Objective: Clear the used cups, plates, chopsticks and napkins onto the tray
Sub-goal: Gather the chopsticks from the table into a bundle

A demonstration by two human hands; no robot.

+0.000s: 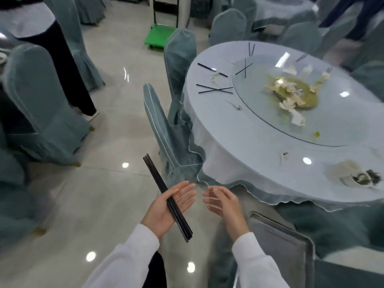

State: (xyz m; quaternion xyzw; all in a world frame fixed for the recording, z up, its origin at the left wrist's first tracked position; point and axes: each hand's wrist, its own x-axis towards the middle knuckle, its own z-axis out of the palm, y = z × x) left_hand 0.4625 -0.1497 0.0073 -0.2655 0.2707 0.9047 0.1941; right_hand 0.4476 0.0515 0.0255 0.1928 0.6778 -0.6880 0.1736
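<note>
Below the table edge, over the tiled floor: left hand (166,206), palm up, fingers nearly straight, with a bundle of black chopsticks (166,196) lying across the palm; whether the thumb pins them cannot be told. Right hand (223,201), empty, fingers relaxed and spread, just beside the left without touching. Round table (239,129), pale cloth, to the right. Loose chopsticks (215,90) crossed in pairs along its far left rim, well apart from both hands. Glass turntable (270,121) bearing a greenish spill and crumpled napkins (291,104). Soiled plate (353,175) at the near right rim. No tray in view. Likely step: square the bundle with the right hand, close the left round it, then reach for the next pair. Obstruction: covered chairs (172,132) crowd the table's left side, so the reach probably goes over their backs.
</note>
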